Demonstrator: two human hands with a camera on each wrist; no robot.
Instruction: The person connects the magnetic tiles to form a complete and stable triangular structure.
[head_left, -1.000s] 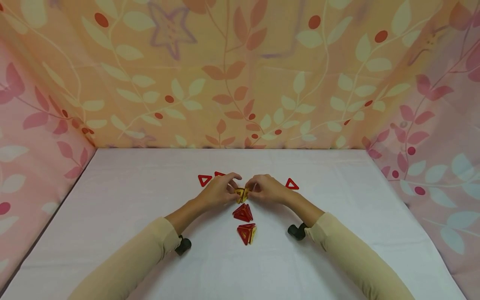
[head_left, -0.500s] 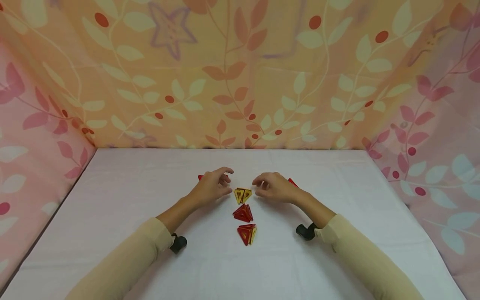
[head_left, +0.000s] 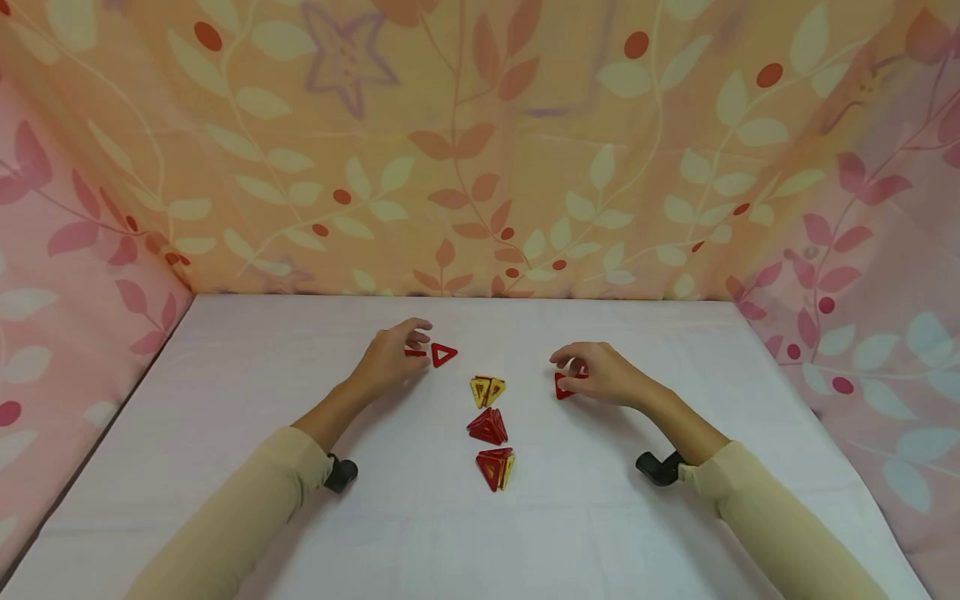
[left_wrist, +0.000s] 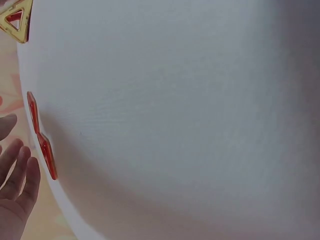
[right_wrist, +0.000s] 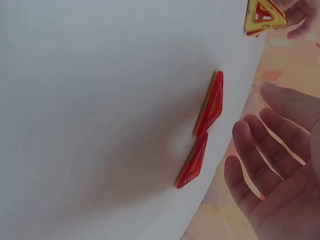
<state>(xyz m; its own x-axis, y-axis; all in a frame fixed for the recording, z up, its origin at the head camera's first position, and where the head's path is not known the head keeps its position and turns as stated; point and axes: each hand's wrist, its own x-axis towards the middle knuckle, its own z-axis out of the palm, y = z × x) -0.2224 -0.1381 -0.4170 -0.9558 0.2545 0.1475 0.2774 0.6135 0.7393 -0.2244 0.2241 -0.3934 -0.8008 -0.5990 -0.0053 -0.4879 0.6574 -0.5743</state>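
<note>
My left hand [head_left: 390, 354] hovers, fingers loosely bent, beside two red triangular tiles. The nearer red tile [head_left: 443, 355] shows past its fingertips; the other is partly hidden by the hand. In the left wrist view the fingers [left_wrist: 32, 177] lie apart from both tiles. On the other side, my right hand [head_left: 603, 375] is over a pair of red triangular tiles [right_wrist: 211, 105] lying end to end. Its fingers [right_wrist: 252, 150] are spread and grip nothing. Between the hands stands a small gold-and-red pyramid of triangular tiles [head_left: 487, 390].
Closer to the person, a red pyramid [head_left: 488, 427] and a red-and-gold pyramid [head_left: 494, 469] line up below the gold one. All rest on a white cloth-covered table [head_left: 300, 533], with patterned curtains [head_left: 480, 167] behind and at both sides.
Both hands have let go of the gold pyramid and moved apart, the left hand to the left tiles, the right hand to the right tiles. The pyramids stay in their row.
</note>
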